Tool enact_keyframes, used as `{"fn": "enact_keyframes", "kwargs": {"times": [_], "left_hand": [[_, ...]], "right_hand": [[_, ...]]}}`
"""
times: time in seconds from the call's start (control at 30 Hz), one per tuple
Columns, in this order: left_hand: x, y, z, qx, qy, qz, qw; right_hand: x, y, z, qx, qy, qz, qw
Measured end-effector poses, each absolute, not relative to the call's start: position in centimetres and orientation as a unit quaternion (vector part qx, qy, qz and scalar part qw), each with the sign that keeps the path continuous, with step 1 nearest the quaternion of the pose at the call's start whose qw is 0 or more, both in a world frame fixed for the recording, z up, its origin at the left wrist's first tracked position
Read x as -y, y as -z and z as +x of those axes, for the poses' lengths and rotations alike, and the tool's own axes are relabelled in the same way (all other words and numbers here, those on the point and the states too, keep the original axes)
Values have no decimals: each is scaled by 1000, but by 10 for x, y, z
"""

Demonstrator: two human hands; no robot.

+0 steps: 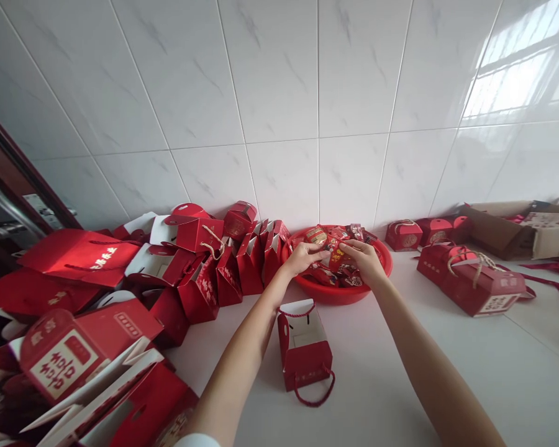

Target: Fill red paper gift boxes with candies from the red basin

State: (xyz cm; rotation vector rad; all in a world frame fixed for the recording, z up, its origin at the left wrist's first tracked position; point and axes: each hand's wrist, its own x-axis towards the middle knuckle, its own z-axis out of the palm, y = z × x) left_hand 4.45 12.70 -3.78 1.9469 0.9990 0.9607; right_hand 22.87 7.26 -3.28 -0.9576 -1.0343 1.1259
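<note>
A red plastic basin point(340, 295) full of wrapped sweets stands near the tiled wall. Over it, my left hand point(305, 257) and my right hand point(361, 257) reach in from both sides, with a red and gold wrapped sweet point(336, 256) between them. The fingers of both hands are closed on this packet. Just in front of the basin, between my forearms, an open red box point(306, 363) with rope handles lies on the white table, its white inside showing and no sweets visible in it.
Many red gift boxes point(200, 288) crowd the left side. Closed red boxes point(475, 279) with twine handles sit at the right, smaller ones point(403, 234) near the wall. A cardboard carton point(498, 233) and red ribbons point(549, 284) lie at far right.
</note>
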Motion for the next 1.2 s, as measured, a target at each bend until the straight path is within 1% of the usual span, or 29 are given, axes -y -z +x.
{"fn": "enact_keyframes", "kwargs": {"times": [0.23, 0.3, 0.37, 0.43, 0.53, 0.83, 1.2], "left_hand": [[-120, 32, 46, -373, -407, 740, 383], [-119, 31, 48, -399, -421, 732, 357], [-120, 32, 49, -451, -413, 726, 314], [-122, 34, 50, -501, -394, 721, 273], [-126, 38, 50, -534, -362, 727, 236], [-126, 40, 53, -533, -202, 804, 168], [-121, 35, 62, -499, -64, 859, 99]], "right_hand": [[-77, 38, 231, 445, -489, -427, 616], [-82, 41, 233, 411, -470, -439, 646], [-86, 43, 235, 353, -446, -440, 695], [-90, 44, 237, 292, -429, -436, 736], [-91, 43, 237, 247, -420, -430, 760], [-86, 38, 234, 220, -429, -425, 766], [-87, 36, 234, 201, -428, -435, 766]]}}
